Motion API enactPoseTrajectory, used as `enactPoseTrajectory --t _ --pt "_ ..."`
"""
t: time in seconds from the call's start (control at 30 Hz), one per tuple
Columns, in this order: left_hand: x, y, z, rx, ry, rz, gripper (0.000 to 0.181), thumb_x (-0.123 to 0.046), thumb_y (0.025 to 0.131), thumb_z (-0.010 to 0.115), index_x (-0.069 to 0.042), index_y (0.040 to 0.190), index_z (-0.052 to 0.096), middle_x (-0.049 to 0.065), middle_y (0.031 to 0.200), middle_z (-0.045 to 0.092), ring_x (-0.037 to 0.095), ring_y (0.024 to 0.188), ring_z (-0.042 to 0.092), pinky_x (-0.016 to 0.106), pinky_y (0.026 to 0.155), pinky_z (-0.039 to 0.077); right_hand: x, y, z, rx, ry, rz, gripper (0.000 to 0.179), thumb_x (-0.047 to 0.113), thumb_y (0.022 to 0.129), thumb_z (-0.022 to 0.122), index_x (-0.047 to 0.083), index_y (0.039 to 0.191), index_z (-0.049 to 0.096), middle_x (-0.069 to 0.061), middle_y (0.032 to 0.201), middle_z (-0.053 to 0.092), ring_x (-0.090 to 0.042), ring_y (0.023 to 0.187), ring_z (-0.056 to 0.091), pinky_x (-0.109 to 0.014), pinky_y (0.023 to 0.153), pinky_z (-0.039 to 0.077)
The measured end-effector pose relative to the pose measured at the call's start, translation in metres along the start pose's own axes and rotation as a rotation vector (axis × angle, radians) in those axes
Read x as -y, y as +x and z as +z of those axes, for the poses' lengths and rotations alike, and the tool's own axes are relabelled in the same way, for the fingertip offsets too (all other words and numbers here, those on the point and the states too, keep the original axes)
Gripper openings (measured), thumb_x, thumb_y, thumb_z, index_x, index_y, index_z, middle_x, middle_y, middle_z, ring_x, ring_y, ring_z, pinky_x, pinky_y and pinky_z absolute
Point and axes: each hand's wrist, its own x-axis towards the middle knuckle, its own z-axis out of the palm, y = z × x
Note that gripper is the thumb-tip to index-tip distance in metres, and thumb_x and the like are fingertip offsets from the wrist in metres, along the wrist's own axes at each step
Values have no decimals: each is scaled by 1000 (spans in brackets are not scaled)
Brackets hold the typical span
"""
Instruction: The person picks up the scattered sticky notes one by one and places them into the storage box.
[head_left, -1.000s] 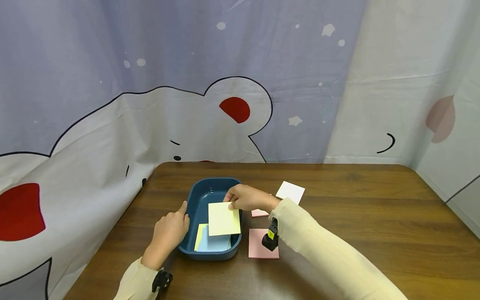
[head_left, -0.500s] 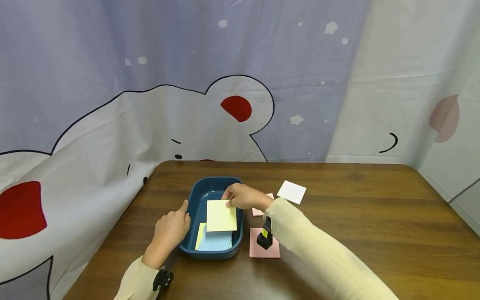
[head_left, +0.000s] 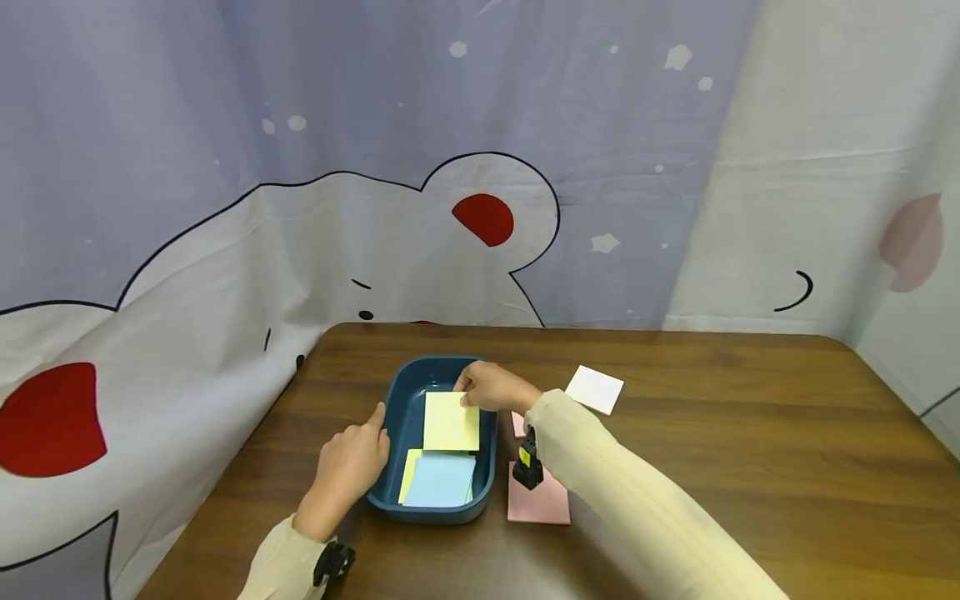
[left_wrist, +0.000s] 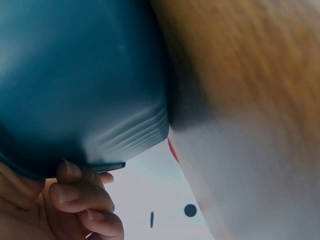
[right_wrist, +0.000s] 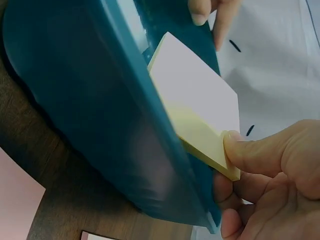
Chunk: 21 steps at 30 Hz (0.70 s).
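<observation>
In the head view, a blue plastic basin [head_left: 406, 410] stands on the table. My right hand [head_left: 497, 386] pinches a pale yellow sticky-note pad [head_left: 451, 422] by its far right corner, thumb on top, and holds it over the basin's far half. The right wrist view shows the pad [right_wrist: 197, 95] slightly tilted inside the rim. My left hand [head_left: 351, 458] holds the basin's left rim; in the left wrist view its curled fingers [left_wrist: 82, 197] lie at that rim. A light blue pad [head_left: 441, 481] lies in the near half, overlapping a yellow one [head_left: 409, 475].
Right of the basin lies a pink pad [head_left: 542, 502], partly under the right wrist's camera. Another pink pad [head_left: 517, 425] is mostly hidden by the right arm. Farther back sits a white pad [head_left: 595, 389]. A patterned curtain [head_left: 600, 167] hangs behind the wooden table [head_left: 697, 433].
My right hand has moved the yellow pad away from me, toward the basin's far end, uncovering more of the light blue pad. The left hand stays at the rim.
</observation>
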Motion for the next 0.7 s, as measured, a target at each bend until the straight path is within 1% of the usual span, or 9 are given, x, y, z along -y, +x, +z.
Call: enactPoseTrajectory --t 0.13,0.3,0.4,0.43,0.53,0.57,0.63,0.7 --pt "0 -1 1 1 -1 -2 49 -19 95 53 -2 141 47 6 50 46 20 43 41 32 42 32 -1 7 4 -5 -12 22 15 3 92 60 1 105 67 -10 103 64 -18 83 55 -34 79 51" --pt "-1 -1 1 1 2 -14 49 -19 95 53 -3 142 47 5 49 44 19 43 40 31 42 30 0 15 6 -23 -43 27 15 3 92 60 1 105 68 -11 104 65 -18 81 55 -31 75 51" --pt "0 -1 1 -1 2 -17 49 -19 95 53 -3 142 47 4 48 43 18 42 38 30 42 29 0 19 7 -36 -64 27 15 2 91 60 1 103 69 -12 104 66 -17 80 55 -32 75 51" --pt "0 -1 2 -6 2 -14 49 -19 95 54 -3 141 47 4 47 42 18 42 37 30 42 28 0 20 7 -41 -80 29 14 3 91 61 2 102 70 -11 103 66 -17 80 56 -33 77 50" --pt "-1 -1 3 -8 7 -6 49 -19 95 54 -3 141 47 3 47 41 17 41 37 29 41 28 -1 22 9 -56 -136 36 14 5 90 63 5 101 71 -8 101 67 -18 82 57 -36 87 42" --pt "-1 -1 3 -12 10 -1 49 -18 95 55 -3 141 47 3 46 41 17 41 37 29 41 28 -1 22 9 -59 -156 37 14 5 89 64 6 101 71 -7 101 68 -18 84 57 -38 88 38" --pt "0 -1 4 -15 14 1 49 -18 95 55 -3 141 48 3 46 41 17 41 37 29 41 28 -1 23 10 -64 -191 32 15 6 88 66 7 102 72 -5 103 69 -19 89 59 -41 85 31" --pt "0 0 4 -19 15 1 49 -18 95 55 -2 141 48 3 46 41 17 41 37 29 41 28 -1 23 12 -69 -203 21 18 6 87 67 6 104 72 -5 106 70 -20 93 60 -41 83 29"
